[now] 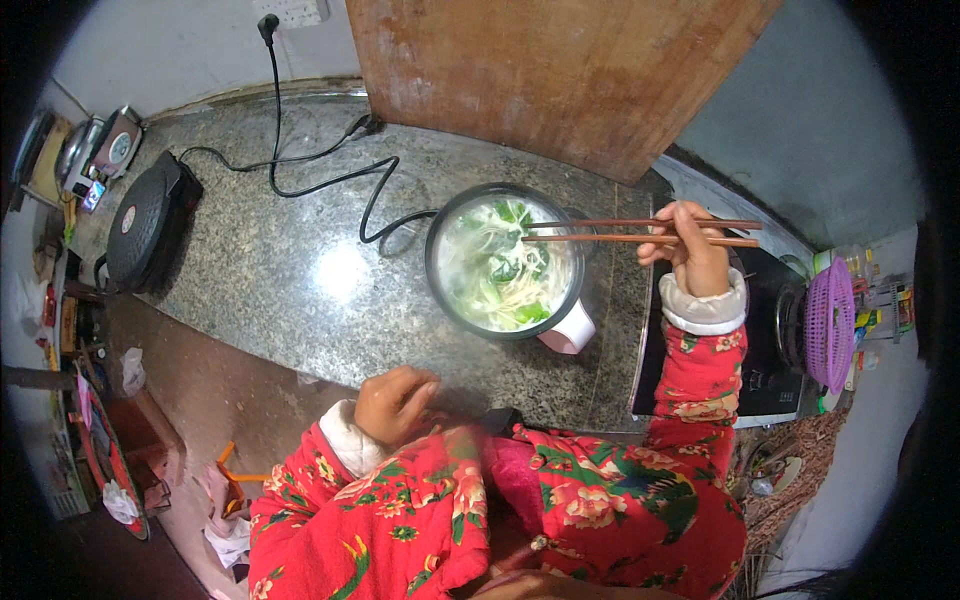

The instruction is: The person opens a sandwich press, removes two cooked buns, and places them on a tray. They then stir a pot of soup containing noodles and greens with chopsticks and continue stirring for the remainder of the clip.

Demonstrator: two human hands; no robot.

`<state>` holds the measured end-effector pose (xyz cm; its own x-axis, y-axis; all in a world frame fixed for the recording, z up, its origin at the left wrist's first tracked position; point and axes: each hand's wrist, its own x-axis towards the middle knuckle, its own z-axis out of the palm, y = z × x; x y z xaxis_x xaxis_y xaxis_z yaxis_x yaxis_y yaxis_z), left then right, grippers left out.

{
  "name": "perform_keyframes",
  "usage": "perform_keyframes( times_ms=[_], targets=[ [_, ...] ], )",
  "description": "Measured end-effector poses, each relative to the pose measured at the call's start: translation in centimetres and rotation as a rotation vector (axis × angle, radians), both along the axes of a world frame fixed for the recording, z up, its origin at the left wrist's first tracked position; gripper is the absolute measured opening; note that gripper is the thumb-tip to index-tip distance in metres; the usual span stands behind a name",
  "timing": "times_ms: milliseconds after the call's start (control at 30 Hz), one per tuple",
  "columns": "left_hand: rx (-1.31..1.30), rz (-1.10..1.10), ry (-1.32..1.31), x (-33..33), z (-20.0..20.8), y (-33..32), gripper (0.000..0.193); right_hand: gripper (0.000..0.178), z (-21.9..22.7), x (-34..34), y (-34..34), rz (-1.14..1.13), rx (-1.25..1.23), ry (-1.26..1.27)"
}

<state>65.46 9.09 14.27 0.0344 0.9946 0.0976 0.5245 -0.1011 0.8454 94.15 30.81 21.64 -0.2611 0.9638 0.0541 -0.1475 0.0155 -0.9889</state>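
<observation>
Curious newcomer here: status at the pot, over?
Right hand: chopsticks, tips at noodles. Left hand: loosely curled, off pot. Pot: noodles, greens. Black cord at its left.

looks like a home kitchen, judging by the speckled stone countertop [250, 235], the black glass-topped gas hob [750, 350] near a purple perforated basket [838, 325], the round black electric griddle [145, 230], and the corded electric pot [432, 262] of noodles [522, 297] and leafy greens [505, 268].

electric pot [431, 252] sits toward the right end of the countertop [270, 220], noodles [520, 295] and greens [512, 212] in it, chopsticks [600, 239] poking out past its right rim. wooden board [550, 80]'s behind it along the back edge, electric griddle [148, 225]'s way over at the left end, stove [770, 360]'s just right of the pot.
</observation>
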Motion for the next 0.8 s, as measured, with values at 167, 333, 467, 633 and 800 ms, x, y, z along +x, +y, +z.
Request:
perform_keyframes(
  times_ms=[167, 333, 467, 633, 800],
  targets=[
    [-0.023, -0.014, -0.018, 0.1, -0.1, 0.1, 0.009, 0.026, 1.7, -0.4, -1.9, 0.088, 0.066, 0.040],
    [0.008, -0.020, -0.008, 0.2, -0.2, 0.2, 0.009, 0.026, 2.0, -2.5, -2.8, 0.231, 0.087, -0.018],
    [-0.008, -0.012, -0.011, 0.2, -0.3, 0.0, 0.009, 0.025, 1.8, -4.4, -2.6, 0.217, 0.057, -0.073],
    [0.012, -0.001, 0.002, 0.1, -0.3, -0.4, 0.009, 0.024, 0.6, -6.7, -2.2, 0.266, 0.021, -0.117],
    [0.003, 0.017, -0.005, 0.0, -0.3, -0.7, 0.009, 0.022, -0.3, -6.7, -1.7, 0.233, 0.048, -0.069]
  ],
)
